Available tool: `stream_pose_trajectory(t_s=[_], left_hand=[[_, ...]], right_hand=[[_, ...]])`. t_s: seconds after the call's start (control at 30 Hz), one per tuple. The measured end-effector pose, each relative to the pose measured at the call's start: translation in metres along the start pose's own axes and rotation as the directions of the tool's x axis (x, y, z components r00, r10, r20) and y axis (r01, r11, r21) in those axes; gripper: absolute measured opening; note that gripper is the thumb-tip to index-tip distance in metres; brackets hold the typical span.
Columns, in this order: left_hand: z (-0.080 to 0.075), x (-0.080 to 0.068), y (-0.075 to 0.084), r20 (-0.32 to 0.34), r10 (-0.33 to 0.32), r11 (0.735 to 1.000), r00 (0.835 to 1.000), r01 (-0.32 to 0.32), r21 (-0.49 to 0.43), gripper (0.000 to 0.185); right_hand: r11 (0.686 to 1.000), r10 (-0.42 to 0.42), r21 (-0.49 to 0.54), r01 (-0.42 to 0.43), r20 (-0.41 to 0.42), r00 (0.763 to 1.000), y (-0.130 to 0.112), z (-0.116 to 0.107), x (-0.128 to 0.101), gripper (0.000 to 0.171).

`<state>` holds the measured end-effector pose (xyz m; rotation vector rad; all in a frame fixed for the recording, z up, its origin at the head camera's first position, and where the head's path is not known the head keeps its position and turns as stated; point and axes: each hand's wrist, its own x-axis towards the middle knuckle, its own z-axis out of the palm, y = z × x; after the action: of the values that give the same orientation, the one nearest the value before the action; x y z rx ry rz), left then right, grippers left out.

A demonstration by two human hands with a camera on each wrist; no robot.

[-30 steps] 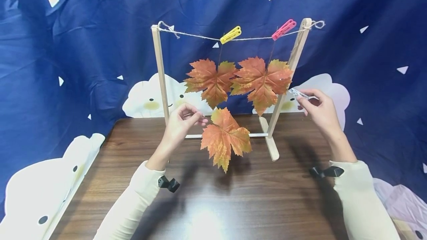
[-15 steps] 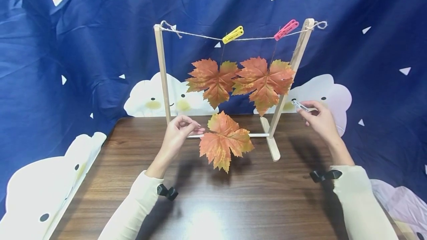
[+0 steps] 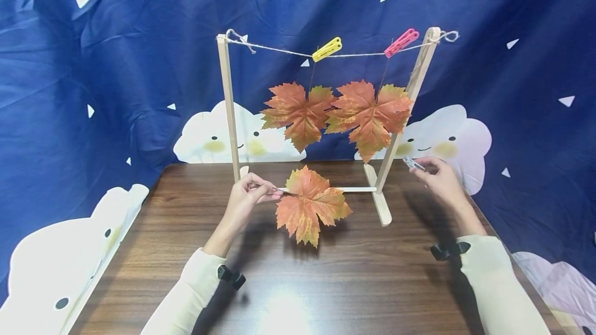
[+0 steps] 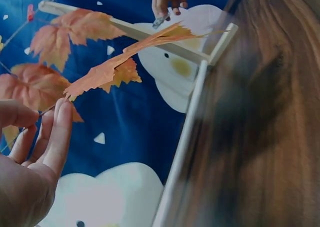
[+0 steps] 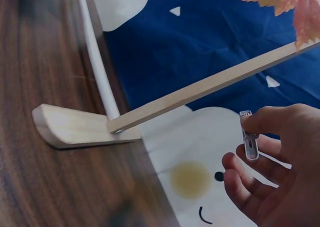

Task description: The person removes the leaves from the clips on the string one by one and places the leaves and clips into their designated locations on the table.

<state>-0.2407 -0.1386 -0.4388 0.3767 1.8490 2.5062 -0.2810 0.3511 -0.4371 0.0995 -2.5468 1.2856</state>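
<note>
My left hand (image 3: 249, 198) pinches the stem of an orange maple leaf (image 3: 309, 206) just above the table, in front of the wooden rack (image 3: 228, 102); the leaf (image 4: 130, 57) shows edge-on in the left wrist view, past my fingers (image 4: 52, 137). My right hand (image 3: 437, 177) holds a small clear clip (image 3: 413, 163) beside the rack's right post; the clip (image 5: 249, 137) sits between thumb and fingers in the right wrist view. Two more leaves hang from the twine (image 3: 279, 50) by a yellow peg (image 3: 327, 49) and a pink peg (image 3: 399, 42).
The rack's foot (image 3: 382, 206) and thin crossbar (image 3: 356, 189) rest on the dark wooden table (image 3: 326, 283). A blue cloth with white cloud shapes (image 3: 209, 138) hangs close behind. White cloud cut-outs (image 3: 46, 262) flank the table's left side.
Both hands have come down. The left hand lowered the leaf toward the table, and the right hand dropped with the clip from beside the hanging leaf to near the post's lower part.
</note>
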Motion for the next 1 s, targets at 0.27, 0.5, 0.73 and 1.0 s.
stream_pose_trajectory(t_s=[0.27,0.5,0.73,1.0], left_hand=[[-0.011,-0.007,-0.019,-0.031,-0.054,0.998,0.998,0.052,-0.044,0.017],[-0.023,-0.011,-0.038,-0.057,-0.112,0.993,0.992,0.110,-0.046,0.018],[-0.037,-0.013,-0.052,-0.094,-0.184,0.983,0.978,0.185,0.003,0.013],[-0.049,-0.013,-0.056,-0.148,-0.215,0.940,0.965,0.246,0.237,0.007]], right_hand=[[0.993,0.068,-0.098,-0.062,0.055,0.996,0.013,0.006,-0.002,0.040],[0.986,0.079,-0.152,-0.062,0.103,0.992,0.024,0.014,-0.005,0.039],[0.987,0.111,-0.135,-0.090,0.156,0.981,0.037,0.025,-0.008,0.038],[0.982,0.141,-0.150,-0.115,0.182,0.973,0.045,0.032,-0.009,0.039]])
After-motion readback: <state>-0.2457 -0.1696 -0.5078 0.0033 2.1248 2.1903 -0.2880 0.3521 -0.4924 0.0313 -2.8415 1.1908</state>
